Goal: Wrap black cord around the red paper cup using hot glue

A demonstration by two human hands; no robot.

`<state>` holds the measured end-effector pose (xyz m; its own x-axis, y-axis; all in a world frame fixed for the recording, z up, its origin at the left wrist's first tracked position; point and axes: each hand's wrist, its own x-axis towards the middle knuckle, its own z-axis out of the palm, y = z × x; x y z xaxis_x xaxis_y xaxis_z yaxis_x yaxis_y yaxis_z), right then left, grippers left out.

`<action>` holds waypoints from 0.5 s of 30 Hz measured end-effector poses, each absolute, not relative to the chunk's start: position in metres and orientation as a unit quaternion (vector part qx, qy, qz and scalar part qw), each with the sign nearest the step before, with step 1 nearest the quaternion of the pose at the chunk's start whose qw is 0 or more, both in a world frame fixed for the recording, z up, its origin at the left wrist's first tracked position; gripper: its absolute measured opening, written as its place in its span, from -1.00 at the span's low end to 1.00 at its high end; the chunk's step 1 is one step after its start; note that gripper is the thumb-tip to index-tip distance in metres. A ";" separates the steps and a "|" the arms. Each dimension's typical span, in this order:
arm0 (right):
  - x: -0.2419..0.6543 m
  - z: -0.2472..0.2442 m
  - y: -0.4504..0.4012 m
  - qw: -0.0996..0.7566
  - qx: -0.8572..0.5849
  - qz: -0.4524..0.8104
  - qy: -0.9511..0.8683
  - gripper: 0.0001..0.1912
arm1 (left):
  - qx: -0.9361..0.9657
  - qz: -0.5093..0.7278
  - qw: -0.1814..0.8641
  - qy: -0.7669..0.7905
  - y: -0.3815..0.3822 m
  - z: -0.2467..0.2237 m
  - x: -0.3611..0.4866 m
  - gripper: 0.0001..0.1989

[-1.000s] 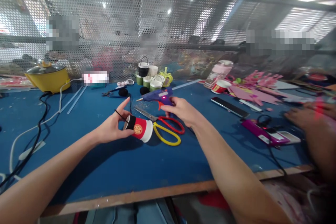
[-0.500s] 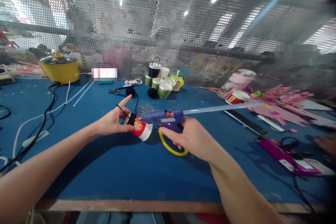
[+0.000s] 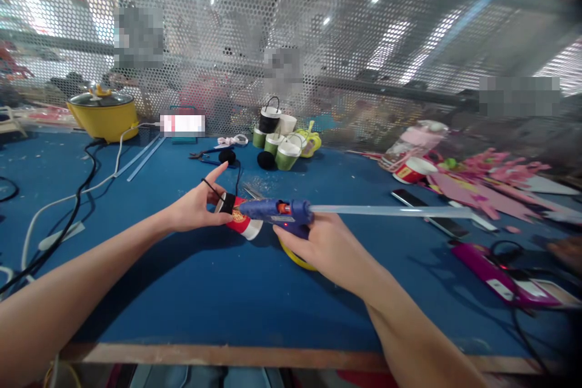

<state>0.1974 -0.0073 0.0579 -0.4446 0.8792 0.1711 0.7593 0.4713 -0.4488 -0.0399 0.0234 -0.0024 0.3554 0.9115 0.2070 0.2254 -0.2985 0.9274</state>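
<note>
My left hand (image 3: 197, 206) holds a small red and white paper cup (image 3: 249, 228) on its side, index finger pointing up. Black cord (image 3: 238, 179) is wrapped round one end of the cup and runs back to a black ball of cord (image 3: 227, 157). In my right hand (image 3: 334, 245) is a blue glue gun (image 3: 277, 210), its nozzle at the cord on the cup. A long clear glue stick (image 3: 391, 211) sticks out of the gun's back. Below the gun, a yellow ring (image 3: 296, 256) is partly hidden by my right hand.
Green, white and black small cups (image 3: 287, 156) stand at the back beside another black ball (image 3: 266, 160). A yellow pot (image 3: 103, 118) and cables are at left. A phone (image 3: 430, 213), pink cutouts and a purple power strip (image 3: 504, 276) lie at right, near another person's hand (image 3: 564, 251).
The glue gun has tilted and shifted slightly left, so its nozzle overlaps the cup more. Its glue stick's back end has dropped. My left hand keeps its hold on the cup.
</note>
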 end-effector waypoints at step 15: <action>0.197 0.060 -0.010 0.195 -0.481 0.107 -0.848 -0.78 | 0.710 0.405 0.421 0.393 0.024 -0.003 -0.040 0.01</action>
<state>0.1971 -0.0102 0.0600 -0.4624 0.8570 0.2275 0.7739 0.5153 -0.3681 -0.0399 0.0236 -0.0026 0.3628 0.8992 0.2445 0.2181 -0.3370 0.9159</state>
